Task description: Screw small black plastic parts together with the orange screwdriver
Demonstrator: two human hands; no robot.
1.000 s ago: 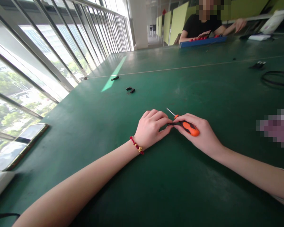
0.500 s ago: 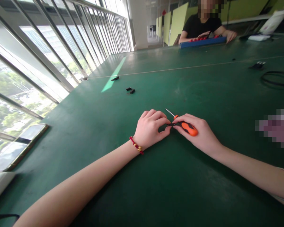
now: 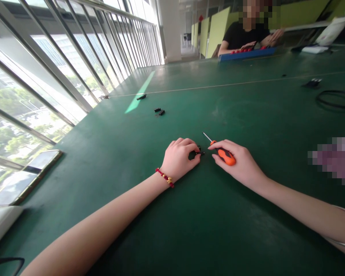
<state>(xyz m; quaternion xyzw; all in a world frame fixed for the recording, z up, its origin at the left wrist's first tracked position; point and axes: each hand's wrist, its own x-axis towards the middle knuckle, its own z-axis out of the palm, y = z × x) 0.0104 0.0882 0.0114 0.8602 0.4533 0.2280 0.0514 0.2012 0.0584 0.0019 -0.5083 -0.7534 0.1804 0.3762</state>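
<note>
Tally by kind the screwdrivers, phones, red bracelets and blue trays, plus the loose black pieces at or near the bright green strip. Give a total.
Screwdriver: 1, in the right hand
Phone: 1
Red bracelet: 1, on the left wrist
Blue tray: 1
Black pieces: 3
Total: 7

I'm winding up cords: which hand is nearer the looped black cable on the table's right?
Right. The right hand, holding the screwdriver, is left of the cable and closer to the camera. The left hand, holding a small black part, is farther left.
</note>
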